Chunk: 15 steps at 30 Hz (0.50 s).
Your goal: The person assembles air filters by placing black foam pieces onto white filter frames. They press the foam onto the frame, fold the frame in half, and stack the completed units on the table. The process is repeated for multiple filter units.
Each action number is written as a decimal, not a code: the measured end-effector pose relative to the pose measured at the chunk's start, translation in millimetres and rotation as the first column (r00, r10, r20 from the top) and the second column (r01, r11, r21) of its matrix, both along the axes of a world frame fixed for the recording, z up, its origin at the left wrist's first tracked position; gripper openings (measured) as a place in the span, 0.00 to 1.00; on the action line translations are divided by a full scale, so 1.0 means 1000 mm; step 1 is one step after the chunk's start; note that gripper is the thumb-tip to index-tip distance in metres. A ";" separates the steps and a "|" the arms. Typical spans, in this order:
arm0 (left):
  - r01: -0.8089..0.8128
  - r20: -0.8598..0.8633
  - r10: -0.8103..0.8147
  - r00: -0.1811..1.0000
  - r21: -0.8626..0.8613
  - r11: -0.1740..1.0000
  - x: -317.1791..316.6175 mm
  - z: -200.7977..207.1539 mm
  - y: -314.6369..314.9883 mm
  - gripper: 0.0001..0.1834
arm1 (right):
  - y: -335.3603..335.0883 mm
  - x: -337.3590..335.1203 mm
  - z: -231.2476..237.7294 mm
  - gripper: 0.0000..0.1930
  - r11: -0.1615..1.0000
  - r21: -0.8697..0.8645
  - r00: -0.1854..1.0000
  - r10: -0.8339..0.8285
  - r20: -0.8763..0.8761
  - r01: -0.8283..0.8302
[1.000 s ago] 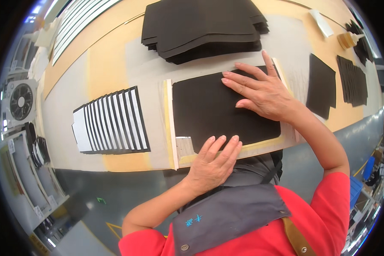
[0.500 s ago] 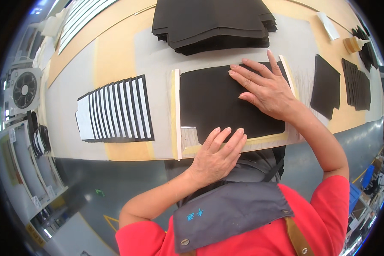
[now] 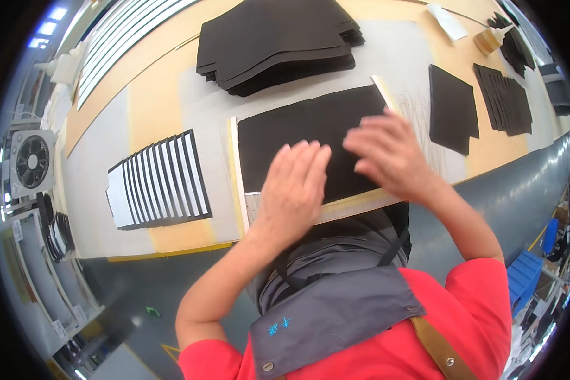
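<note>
Both hands lie flat and spread, gripping nothing: the left hand (image 3: 292, 187) presses palm-down on the near edge of the black sheet (image 3: 297, 136), fingers together and pointing away from the body, and the right hand (image 3: 386, 155) sits just beside it, a little blurred, fingers splayed across the sheet's right half. That black sheet rests on a pale backing board (image 3: 237, 171), whose cream edges show along the left side, at the far right corner and along the near side beneath the wrists, all of it lying on the grey mat of the workbench (image 3: 152, 88). Beyond the sheet, touching distance behind it, sits a loose stack of black sheets (image 3: 275, 38). Off to the left, well apart, a fanned row of black-and-white strips (image 3: 158, 183) lies overlapped like shingles. To the right, a single black square piece (image 3: 453, 107) lies near the right hand, with a further fanned pile of black pieces (image 3: 510, 95) past it and a small glue bottle (image 3: 491, 39) at the far corner. A grey apron over a red shirt fills the foreground.
</note>
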<state>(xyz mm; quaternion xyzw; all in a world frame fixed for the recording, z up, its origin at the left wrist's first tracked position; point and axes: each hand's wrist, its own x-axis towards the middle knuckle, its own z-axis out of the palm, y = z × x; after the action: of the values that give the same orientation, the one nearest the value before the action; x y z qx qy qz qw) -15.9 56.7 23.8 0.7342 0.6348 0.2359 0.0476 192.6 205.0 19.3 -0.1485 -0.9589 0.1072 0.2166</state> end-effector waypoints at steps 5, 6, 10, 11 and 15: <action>-0.029 -0.076 0.035 0.997 0.091 0.995 -0.017 -0.021 0.043 0.24 | -0.047 0.007 -0.003 0.21 0.994 -0.008 0.990 0.113 0.080 -0.113; -0.037 -0.078 0.044 0.996 0.092 0.995 -0.017 -0.024 0.045 0.24 | -0.051 0.007 -0.006 0.22 0.992 -0.017 0.988 0.123 0.090 -0.122; -0.056 -0.084 0.063 0.994 0.076 0.996 -0.017 -0.030 0.048 0.24 | -0.057 0.007 -0.013 0.26 0.995 0.004 0.988 0.102 0.117 -0.104; -0.056 -0.083 0.061 0.995 0.066 0.996 -0.016 -0.028 0.049 0.24 | -0.056 0.006 -0.014 0.26 0.995 0.012 0.990 0.097 0.107 -0.099; -0.050 -0.047 0.052 0.998 0.057 0.997 -0.021 -0.030 0.049 0.24 | -0.056 0.007 -0.019 0.26 0.994 -0.007 0.987 0.111 0.117 -0.111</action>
<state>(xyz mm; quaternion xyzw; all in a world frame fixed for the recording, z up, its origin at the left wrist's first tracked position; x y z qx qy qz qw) -37.2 106.1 -6.7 0.7243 0.6475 0.2368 0.0055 199.3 148.6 0.6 -0.1010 -0.9767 0.1102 0.1536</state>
